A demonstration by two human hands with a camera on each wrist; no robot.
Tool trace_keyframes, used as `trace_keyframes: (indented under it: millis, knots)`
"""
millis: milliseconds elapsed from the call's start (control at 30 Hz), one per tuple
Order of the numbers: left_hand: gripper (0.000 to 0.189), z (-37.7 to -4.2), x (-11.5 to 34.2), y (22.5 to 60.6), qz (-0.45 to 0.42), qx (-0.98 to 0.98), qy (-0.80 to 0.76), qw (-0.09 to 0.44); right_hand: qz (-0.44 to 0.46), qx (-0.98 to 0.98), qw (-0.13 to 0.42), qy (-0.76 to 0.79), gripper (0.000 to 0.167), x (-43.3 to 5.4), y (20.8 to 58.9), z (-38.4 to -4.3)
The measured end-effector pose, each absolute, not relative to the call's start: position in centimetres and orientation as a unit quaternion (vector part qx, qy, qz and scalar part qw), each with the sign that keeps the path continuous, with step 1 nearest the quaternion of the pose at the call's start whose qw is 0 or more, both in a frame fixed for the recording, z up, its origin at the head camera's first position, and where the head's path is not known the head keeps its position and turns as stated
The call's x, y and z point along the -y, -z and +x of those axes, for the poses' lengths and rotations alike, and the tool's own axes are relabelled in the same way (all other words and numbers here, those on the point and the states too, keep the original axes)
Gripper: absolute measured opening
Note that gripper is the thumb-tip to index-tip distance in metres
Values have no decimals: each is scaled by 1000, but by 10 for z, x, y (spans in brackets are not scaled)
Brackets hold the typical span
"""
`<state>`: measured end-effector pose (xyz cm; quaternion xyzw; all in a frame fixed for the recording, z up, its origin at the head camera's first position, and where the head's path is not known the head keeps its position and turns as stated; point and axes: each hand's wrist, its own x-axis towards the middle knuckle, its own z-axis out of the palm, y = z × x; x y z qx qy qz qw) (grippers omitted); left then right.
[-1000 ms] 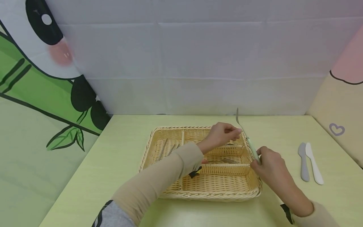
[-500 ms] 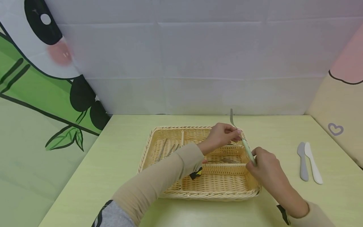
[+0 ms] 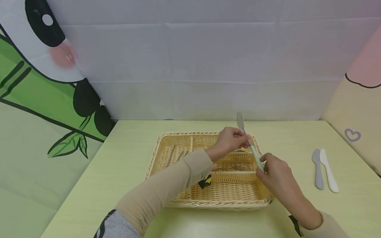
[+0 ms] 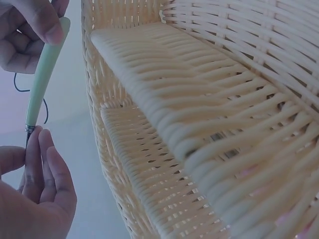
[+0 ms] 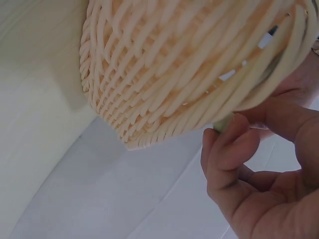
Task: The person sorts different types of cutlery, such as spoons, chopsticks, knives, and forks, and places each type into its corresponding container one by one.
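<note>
A fork (image 3: 254,154) with a pale green handle and metal tines hangs tilted over the right rim of a wicker basket (image 3: 220,205). My left hand (image 3: 228,141) pinches it at the metal neck, tines pointing to the back. The end of the handle is between the thumb and fingers of my right hand (image 3: 276,172). In the left wrist view the green handle (image 4: 44,79) spans the gap between both hands. Beside the basket's woven wall, the right wrist view has my right hand (image 5: 249,169) with only a bit of handle showing.
Dividers split the basket into compartments; several thin metal utensils (image 3: 171,155) lie in the left one. Another metal piece (image 3: 240,168) lies in a right compartment, partly hidden by my left arm. A grey knife (image 3: 318,170) and a white knife (image 3: 328,172) lie on the table at right.
The fork has moved left and turned so its tines face the camera. My right hand shifted left with it, and my left fingers, apart from it earlier, now grip its neck.
</note>
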<state>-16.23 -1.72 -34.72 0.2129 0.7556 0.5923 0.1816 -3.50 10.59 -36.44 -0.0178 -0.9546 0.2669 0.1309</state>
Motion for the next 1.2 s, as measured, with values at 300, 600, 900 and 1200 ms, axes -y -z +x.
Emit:
trace_keyframes:
  millis: [300,600,900,1200]
  knots:
    - [20,-163,18,344,195,-747,-611,173,-9,957,136,-255,29,-103,366,-36]
    - [18,-170,24,339,198,-762,-600,142,-2,955,189,-229,24,-109,366,-32]
    - [15,-177,30,335,224,-798,-554,81,-17,952,215,-217,22,-128,368,-30]
    - [16,-174,36,328,270,-823,-497,47,-38,952,214,-216,23,-155,374,-28]
